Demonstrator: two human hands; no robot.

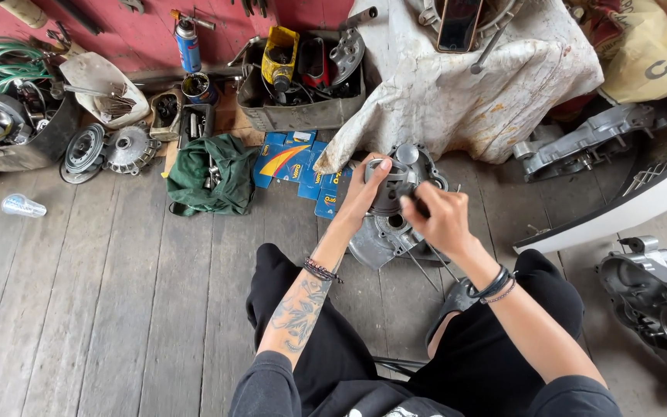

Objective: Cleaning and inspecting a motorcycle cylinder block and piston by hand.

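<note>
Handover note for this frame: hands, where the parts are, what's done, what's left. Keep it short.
Left hand: gripping the grey metal cylinder from its left side.
Right hand: on the cylinder's right side, fingers closed; whether it holds a tool cannot be told.
Cylinder sits over the engine case on the plank floor, long studs sticking out beneath.
Done: cylinder is on the studs.
Left: how far it is seated cannot be told. Second case half lies to the right, green cloth with tools to the left.
</note>
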